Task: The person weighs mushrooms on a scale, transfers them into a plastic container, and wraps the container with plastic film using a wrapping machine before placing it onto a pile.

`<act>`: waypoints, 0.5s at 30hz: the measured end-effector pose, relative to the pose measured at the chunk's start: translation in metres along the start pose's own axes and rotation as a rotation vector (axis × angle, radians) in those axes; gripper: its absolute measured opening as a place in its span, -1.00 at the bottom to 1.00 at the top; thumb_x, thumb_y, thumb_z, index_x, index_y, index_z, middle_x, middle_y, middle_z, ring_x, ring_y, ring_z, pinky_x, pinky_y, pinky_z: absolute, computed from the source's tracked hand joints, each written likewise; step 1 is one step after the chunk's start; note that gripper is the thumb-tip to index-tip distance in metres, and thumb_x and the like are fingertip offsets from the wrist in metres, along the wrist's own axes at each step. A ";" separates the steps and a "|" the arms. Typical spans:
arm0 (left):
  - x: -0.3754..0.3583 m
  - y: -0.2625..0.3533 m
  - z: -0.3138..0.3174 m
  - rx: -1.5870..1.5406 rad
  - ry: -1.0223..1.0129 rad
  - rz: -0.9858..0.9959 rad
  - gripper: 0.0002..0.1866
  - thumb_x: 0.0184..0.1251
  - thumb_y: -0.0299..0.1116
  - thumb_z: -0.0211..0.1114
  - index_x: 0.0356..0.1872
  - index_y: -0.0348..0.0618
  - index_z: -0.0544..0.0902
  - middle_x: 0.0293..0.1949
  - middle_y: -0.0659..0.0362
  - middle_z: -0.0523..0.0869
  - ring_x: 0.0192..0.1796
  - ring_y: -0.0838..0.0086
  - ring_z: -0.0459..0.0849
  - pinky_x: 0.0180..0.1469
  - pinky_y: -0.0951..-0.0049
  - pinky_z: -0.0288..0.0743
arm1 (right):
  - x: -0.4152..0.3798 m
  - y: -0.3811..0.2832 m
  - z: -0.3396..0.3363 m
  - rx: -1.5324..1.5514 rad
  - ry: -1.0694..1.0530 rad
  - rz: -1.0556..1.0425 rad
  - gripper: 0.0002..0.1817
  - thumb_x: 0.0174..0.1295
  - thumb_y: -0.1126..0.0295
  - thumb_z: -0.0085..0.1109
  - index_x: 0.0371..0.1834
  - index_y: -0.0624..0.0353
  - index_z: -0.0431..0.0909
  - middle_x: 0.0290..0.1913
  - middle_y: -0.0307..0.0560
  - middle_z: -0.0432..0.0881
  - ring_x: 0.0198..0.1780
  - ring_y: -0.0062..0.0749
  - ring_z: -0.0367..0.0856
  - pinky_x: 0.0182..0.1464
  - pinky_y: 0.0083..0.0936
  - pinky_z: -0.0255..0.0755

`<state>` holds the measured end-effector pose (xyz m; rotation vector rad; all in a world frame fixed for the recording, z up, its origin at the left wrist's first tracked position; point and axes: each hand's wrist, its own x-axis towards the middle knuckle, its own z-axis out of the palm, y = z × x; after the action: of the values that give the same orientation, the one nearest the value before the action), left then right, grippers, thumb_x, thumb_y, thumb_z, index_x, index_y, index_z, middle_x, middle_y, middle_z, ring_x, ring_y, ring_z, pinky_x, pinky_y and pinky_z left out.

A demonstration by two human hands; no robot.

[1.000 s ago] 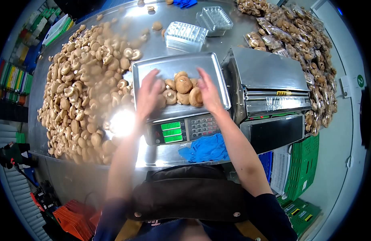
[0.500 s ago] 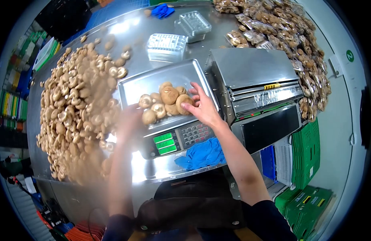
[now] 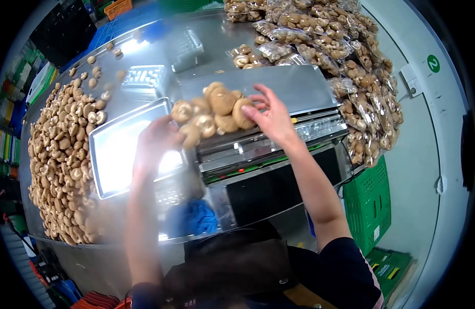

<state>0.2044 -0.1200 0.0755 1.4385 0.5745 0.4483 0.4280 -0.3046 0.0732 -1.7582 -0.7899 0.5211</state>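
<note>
Between my two hands a pile of brown mushrooms (image 3: 217,108) is held up over the front of the wrapping machine (image 3: 278,92). Their grouping stays together, but I cannot make out a tray beneath them. My left hand (image 3: 158,140), blurred, grips the pile's left side. My right hand (image 3: 273,117) holds the right side, its thumb against a large cap and its fingers raised behind. Left of the pile lies the bare metal weighing pan (image 3: 116,154) of the scale.
Loose mushrooms (image 3: 62,159) are heaped on the left of the steel table. Clear plastic trays (image 3: 144,77) stand behind the pan. Bagged mushrooms (image 3: 371,103) are piled at the back right. A blue cloth or glove (image 3: 199,217) lies near the front edge. Green crates (image 3: 368,201) stand lower right.
Both hands have lifted the pile of mushrooms off the weighing pan and carried it right to the wrapping machine. The view has swung to the right.
</note>
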 end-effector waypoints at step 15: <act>0.099 -0.016 0.156 0.151 -0.119 -0.247 -0.35 0.17 -0.40 0.43 0.20 -0.57 0.38 -0.26 0.08 0.68 -0.32 0.50 0.65 -0.22 0.56 0.59 | 0.056 0.080 -0.169 0.008 -0.130 0.094 -0.31 0.24 0.18 0.30 0.37 0.21 0.27 0.12 0.03 0.54 0.00 -0.50 0.56 0.06 -0.56 0.45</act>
<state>0.3774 -0.1845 0.0564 1.5029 0.6914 0.1249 0.6023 -0.3893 0.0527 -1.7744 -0.7965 0.7062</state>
